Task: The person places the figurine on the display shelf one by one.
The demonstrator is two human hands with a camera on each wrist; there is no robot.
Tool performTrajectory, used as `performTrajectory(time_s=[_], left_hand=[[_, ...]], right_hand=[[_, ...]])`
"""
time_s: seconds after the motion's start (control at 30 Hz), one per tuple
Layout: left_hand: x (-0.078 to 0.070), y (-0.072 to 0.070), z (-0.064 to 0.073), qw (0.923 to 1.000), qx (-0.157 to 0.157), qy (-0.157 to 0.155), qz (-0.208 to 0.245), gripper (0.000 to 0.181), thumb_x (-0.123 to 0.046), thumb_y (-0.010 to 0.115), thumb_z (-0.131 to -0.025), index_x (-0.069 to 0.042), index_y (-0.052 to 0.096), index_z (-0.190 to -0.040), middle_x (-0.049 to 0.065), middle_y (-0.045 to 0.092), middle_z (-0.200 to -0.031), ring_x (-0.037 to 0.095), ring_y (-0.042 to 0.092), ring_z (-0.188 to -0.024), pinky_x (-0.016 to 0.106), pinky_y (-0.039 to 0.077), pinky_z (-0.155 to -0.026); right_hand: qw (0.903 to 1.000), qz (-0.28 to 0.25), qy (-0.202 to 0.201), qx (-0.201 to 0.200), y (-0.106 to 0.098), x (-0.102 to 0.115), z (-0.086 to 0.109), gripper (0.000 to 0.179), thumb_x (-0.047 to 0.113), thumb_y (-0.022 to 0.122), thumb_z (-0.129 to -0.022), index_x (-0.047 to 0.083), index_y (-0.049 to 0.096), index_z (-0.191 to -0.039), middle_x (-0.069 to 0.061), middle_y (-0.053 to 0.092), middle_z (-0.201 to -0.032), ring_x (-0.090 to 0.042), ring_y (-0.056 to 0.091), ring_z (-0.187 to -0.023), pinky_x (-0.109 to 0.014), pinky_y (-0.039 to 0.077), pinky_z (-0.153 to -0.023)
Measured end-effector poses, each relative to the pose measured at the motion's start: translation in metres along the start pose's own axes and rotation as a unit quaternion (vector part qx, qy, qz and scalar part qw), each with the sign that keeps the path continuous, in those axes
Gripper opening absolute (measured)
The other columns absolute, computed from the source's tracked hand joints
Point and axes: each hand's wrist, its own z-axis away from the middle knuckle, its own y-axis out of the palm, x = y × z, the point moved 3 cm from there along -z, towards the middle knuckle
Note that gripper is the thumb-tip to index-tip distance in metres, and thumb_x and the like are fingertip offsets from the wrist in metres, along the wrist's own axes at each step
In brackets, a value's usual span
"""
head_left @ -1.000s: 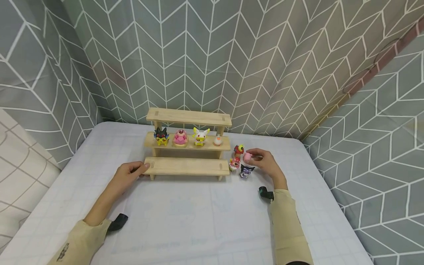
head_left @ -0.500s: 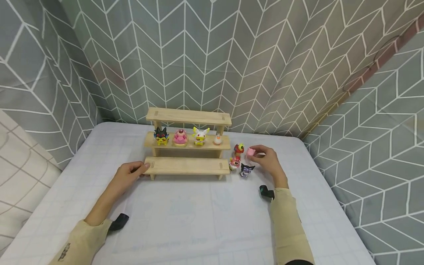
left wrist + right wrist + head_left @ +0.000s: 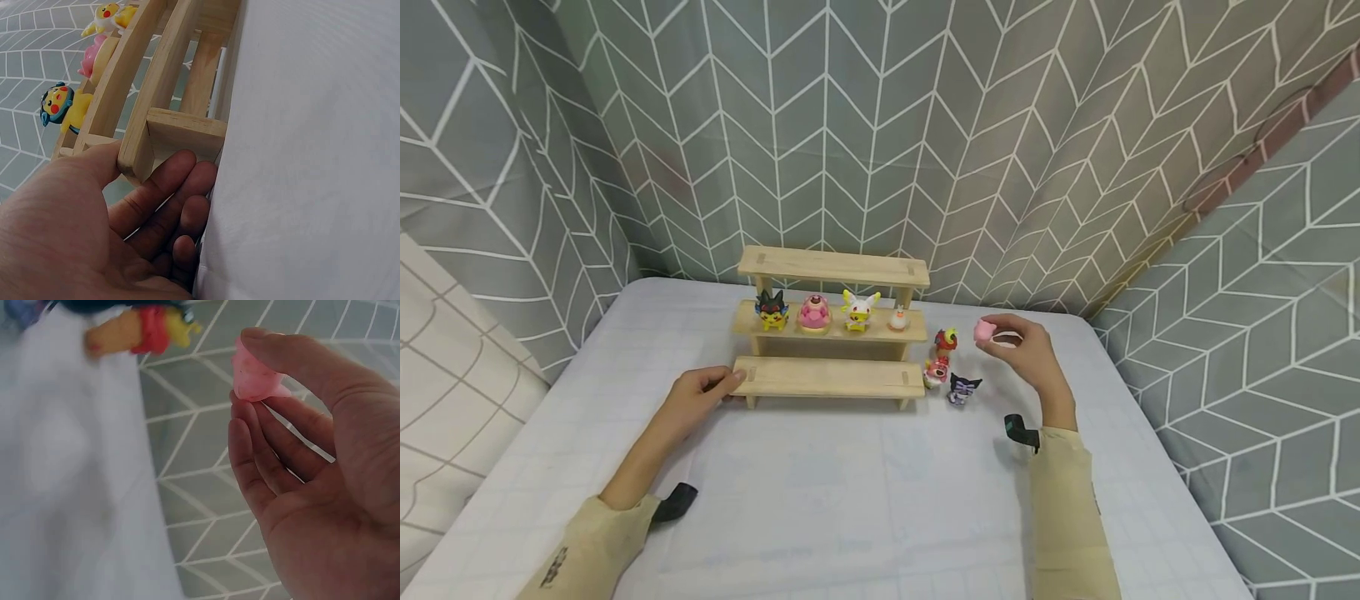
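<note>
My right hand point(image 3: 1026, 350) pinches a small pink figurine point(image 3: 984, 331) between thumb and fingertips, lifted above the table. The right wrist view shows the same pink figurine point(image 3: 257, 374) under the thumb. With my left hand point(image 3: 696, 396) I hold the left end of the bottom step of a three-tier wooden display stand point(image 3: 827, 377). In the left wrist view, the thumb lies against the board's edge and the fingers curl in beneath it by the leg. Several figurines stand on the middle tier, among them a pink one point(image 3: 814, 313) and a white-eared one point(image 3: 859, 310).
Right of the stand, three figurines are on the white-covered table point(image 3: 820, 500): a red-and-yellow one point(image 3: 946, 342), a red-and-white one point(image 3: 936, 372) and a black-eared one point(image 3: 962, 389). A patterned grey curtain point(image 3: 850, 125) hangs behind.
My right hand has lifted the pink figurine up and to the right, away from the other figurines. The left hand keeps its place on the stand.
</note>
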Motion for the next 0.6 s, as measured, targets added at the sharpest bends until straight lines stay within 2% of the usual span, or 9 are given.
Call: performTrajectory(time_s=[0.2,0.3,0.33,0.43,0.53,0.57,0.6], left_hand=[[-0.002,0.001,0.000,1.0000,0.002,0.001,-0.001,0.041,-0.039,0.060,-0.108,-0.002,0.071,-0.094,0.008,0.061,-0.084,0.012,0.051,-0.079,0.025,0.042,-0.068],[-0.002,0.001,0.000,1.0000,0.001,0.003,0.001,0.041,-0.039,0.060,-0.108,-0.003,0.070,-0.092,0.007,0.061,-0.083,0.011,0.050,-0.078,0.025,0.042,-0.068],[-0.002,0.001,0.000,1.0000,0.002,0.004,0.003,0.040,-0.038,0.061,-0.108,-0.003,0.070,-0.092,0.007,0.061,-0.083,0.011,0.050,-0.078,0.025,0.042,-0.068],[-0.004,0.001,0.001,0.9999,0.002,0.003,0.010,0.038,-0.035,0.061,-0.109,-0.002,0.070,-0.093,0.007,0.061,-0.084,0.011,0.050,-0.078,0.025,0.041,-0.067],[-0.005,0.001,0.001,0.9999,0.001,0.005,0.013,0.037,-0.034,0.061,-0.109,-0.003,0.068,-0.091,0.006,0.061,-0.083,0.010,0.049,-0.077,0.025,0.040,-0.066],[-0.005,0.001,0.001,0.9999,0.001,0.005,0.011,0.038,-0.035,0.061,-0.109,-0.003,0.068,-0.090,0.006,0.060,-0.083,0.010,0.049,-0.077,0.025,0.040,-0.066],[-0.005,0.000,0.001,0.9999,0.000,0.005,0.011,0.038,-0.035,0.061,-0.109,-0.003,0.067,-0.089,0.006,0.059,-0.082,0.011,0.048,-0.077,0.025,0.040,-0.065]], right_hand=[[0.9990,-0.017,-0.040,-0.007,0.010,0.030,-0.001,0.045,0.013,0.086,-0.090,0.006,0.070,-0.131,-0.015,0.069,-0.124,-0.028,0.063,-0.114,-0.041,0.054,-0.104],[0.9979,-0.029,-0.058,-0.006,0.016,0.046,-0.001,0.045,0.008,0.086,-0.089,0.002,0.070,-0.130,-0.018,0.069,-0.123,-0.031,0.062,-0.114,-0.027,0.054,-0.101],[0.9974,-0.033,-0.064,-0.003,0.018,0.055,0.000,0.044,0.005,0.085,-0.088,0.000,0.070,-0.130,-0.020,0.069,-0.122,-0.035,0.062,-0.114,-0.030,0.054,-0.101],[0.9959,-0.044,-0.079,0.006,0.022,0.080,0.004,0.044,0.000,0.084,-0.087,-0.005,0.069,-0.128,-0.023,0.070,-0.121,-0.033,0.063,-0.112,-0.024,0.053,-0.099],[0.9948,-0.050,-0.087,0.018,0.030,0.089,0.002,0.046,-0.002,0.085,-0.085,-0.006,0.069,-0.128,-0.023,0.070,-0.123,-0.033,0.065,-0.111,-0.039,0.055,-0.102],[0.9946,-0.047,-0.091,0.021,0.033,0.088,0.001,0.046,-0.001,0.085,-0.085,-0.005,0.069,-0.128,-0.021,0.071,-0.124,-0.031,0.065,-0.110,-0.038,0.055,-0.101],[0.9942,-0.044,-0.095,0.024,0.037,0.087,-0.001,0.047,-0.001,0.086,-0.085,-0.004,0.069,-0.129,-0.020,0.071,-0.124,-0.032,0.066,-0.110,-0.044,0.055,-0.101]])
